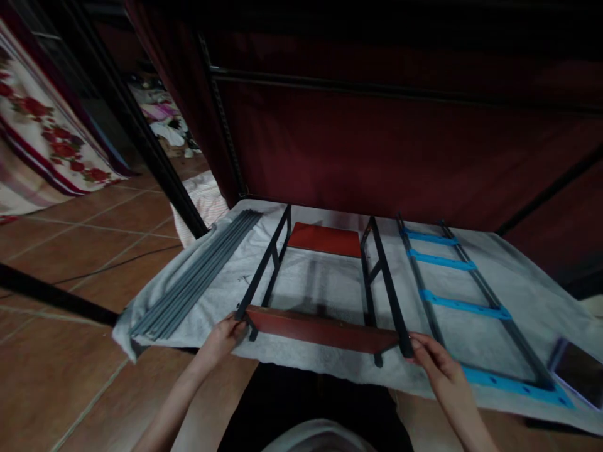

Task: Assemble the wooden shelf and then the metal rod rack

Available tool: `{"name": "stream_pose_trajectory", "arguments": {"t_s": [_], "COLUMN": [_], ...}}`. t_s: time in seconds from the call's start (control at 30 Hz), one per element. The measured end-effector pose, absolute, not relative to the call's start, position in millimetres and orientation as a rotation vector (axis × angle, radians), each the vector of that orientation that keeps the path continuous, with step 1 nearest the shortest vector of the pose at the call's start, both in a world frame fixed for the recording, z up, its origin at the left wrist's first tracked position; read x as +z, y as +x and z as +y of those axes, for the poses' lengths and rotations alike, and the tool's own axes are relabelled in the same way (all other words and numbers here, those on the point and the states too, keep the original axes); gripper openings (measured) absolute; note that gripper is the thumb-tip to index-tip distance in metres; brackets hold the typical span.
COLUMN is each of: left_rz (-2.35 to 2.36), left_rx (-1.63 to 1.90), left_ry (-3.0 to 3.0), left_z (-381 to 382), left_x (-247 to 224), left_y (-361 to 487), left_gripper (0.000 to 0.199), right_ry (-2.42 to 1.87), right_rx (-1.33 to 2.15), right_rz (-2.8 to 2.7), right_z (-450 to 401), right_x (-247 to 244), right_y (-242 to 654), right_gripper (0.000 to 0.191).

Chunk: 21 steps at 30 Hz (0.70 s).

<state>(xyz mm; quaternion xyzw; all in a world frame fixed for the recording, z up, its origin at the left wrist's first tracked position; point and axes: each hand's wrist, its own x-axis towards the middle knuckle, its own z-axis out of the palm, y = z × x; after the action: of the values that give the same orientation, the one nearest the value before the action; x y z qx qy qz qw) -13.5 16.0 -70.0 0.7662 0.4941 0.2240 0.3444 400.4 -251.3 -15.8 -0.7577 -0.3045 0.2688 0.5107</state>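
A black metal frame (390,292) with two side pieces stands on a white cloth (315,285) in front of me. A reddish-brown board (320,331) joins its near ends, and a flat orange-red board (325,240) lies between the sides at the far end. My left hand (223,340) is closed at the near left corner of the frame, fingers pinching its end. At the near right corner, my right hand (436,359) grips the other end between thumb and fingers. The fingertips are partly hidden behind the frame.
Several grey rods (200,276) lie side by side on the left. On the right are dark rails (487,287) joined by blue crosspieces (464,305), and a phone (581,373) near the edge. Black posts (141,138) and a dark red curtain (377,150) surround the surface.
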Motion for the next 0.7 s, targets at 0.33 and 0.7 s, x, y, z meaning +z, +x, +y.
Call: {"name": "stream_pose_trajectory", "arguments": {"t_s": [0.33, 0.7], "left_rz": [1.264, 1.328], "left_rx": [0.859, 0.66], "left_ry": [1.239, 1.431], "left_z": [3, 7], "left_x": [7, 30], "left_y": [30, 29], "left_gripper": [0.058, 0.066], "right_ry": [-1.952, -2.017], "right_rx": [0.578, 0.72], "right_rz": [-0.876, -1.069], "right_z": [-250, -250], "right_x": [-28, -22], "right_y": [413, 421], "right_gripper": [0.029, 0.027]}}
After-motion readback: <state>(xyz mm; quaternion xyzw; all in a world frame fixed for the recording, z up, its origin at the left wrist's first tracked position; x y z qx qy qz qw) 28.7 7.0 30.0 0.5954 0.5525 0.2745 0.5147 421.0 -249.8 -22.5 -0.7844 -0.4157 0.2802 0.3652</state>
